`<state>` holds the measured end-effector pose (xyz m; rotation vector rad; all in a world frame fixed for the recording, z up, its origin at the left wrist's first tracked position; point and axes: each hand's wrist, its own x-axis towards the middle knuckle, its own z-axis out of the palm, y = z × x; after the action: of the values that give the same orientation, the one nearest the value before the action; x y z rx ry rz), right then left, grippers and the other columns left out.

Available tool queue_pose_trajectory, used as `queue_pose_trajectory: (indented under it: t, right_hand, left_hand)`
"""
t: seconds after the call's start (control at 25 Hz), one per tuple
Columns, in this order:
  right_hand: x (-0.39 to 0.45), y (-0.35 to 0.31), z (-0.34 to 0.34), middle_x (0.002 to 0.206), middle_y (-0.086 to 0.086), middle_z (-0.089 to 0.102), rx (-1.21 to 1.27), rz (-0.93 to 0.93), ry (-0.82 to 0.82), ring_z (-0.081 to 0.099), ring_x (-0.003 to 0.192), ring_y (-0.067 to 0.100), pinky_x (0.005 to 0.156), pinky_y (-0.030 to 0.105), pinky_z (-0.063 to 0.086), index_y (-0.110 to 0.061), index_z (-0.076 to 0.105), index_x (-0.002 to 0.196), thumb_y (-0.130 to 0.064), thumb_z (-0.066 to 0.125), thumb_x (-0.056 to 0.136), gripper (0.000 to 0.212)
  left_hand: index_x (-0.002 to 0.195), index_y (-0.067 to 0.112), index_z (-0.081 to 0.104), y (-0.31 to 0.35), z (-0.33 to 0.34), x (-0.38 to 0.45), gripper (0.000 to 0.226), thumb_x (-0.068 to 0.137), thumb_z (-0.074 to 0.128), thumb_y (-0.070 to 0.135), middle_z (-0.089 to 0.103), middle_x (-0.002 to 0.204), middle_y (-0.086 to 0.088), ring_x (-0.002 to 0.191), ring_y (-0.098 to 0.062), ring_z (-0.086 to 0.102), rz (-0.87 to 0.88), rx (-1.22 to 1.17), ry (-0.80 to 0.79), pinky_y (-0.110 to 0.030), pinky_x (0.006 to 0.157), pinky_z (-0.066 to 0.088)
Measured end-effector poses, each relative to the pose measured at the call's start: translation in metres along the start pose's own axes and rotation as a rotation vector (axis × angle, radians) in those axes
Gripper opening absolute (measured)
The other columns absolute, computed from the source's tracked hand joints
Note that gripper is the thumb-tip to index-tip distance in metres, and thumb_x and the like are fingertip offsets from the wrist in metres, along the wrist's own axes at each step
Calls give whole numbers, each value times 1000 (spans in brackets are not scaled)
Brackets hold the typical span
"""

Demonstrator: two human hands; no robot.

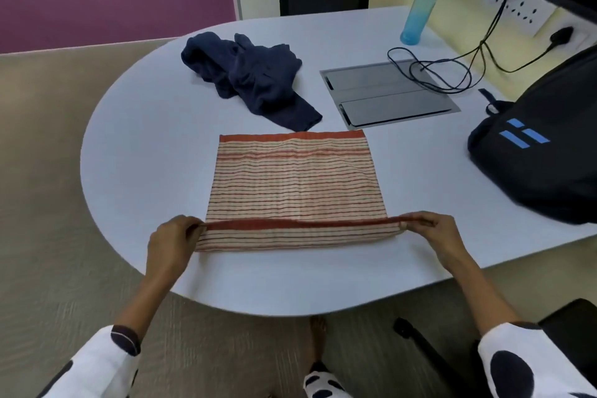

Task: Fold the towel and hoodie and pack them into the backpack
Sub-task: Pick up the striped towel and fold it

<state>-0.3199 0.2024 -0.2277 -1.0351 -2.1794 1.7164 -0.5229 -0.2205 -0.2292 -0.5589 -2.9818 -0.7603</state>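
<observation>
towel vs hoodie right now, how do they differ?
The red-and-cream striped cloth towel lies flat and squared; the dark navy fabric hoodie sits in a crumpled heap. The towel is mid-fold, its near edge pinched by the left hand and right hand; the hoodie is untouched. The towel is nearer the person, the hoodie farther back. Both rest on the pale grey table, outside the black backpack.

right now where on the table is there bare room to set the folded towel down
Bare tabletop lies left of the striped towel, below the crumpled navy hoodie. A narrower strip runs between the towel and the black backpack. The far right is crowded: floor-box hatch, black cables, blue bottle.
</observation>
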Motion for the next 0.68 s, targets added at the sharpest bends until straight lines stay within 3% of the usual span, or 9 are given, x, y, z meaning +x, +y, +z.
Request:
queue_pose_trajectory:
  t: [0.08,0.16,0.24,0.4,0.52,0.68]
  right_hand:
    - [24,-14,1,84,3,75,167,6,32,70,88,22,76,22,58,-10,73,88,-18,83,66,26]
    - [52,-25,3,83,4,75,271,6,40,72,80,20,68,22,57,-10,74,87,-45,91,42,60]
    - [83,-32,8,84,4,76,314,1,51,72,76,17,65,23,57,-10,73,89,-56,90,32,75]
    - [139,-48,24,80,0,75,359,36,90,71,77,18,64,22,56,-14,72,87,-44,81,45,52]
    - [175,-56,35,86,4,74,354,48,129,71,81,22,69,27,59,-11,71,90,-40,78,48,51]
    - [223,-59,48,98,14,71,328,71,179,69,89,30,83,40,57,-6,69,98,-25,75,71,34]
  left_hand:
    - [91,7,72,8,-7,32,12,87,67,18,70,85,-7,72,-18,57,-99,-71,55,-30,63,41]
    - [94,5,72,13,-8,66,13,87,67,15,70,90,-11,77,-20,57,-160,-169,77,-31,67,41]
    - [99,3,70,19,-3,100,14,89,63,8,69,98,-13,85,-20,57,-190,-259,82,-32,74,42]
    - [111,3,66,28,13,154,23,89,63,9,65,106,-9,97,-23,59,-353,-478,121,-36,89,46]
    - [104,7,68,24,22,184,19,86,68,14,67,102,-12,95,-29,63,-437,-688,163,-40,87,51]
    - [101,16,59,21,41,220,12,93,58,26,63,102,-8,97,-29,61,-391,-645,163,-47,83,54]
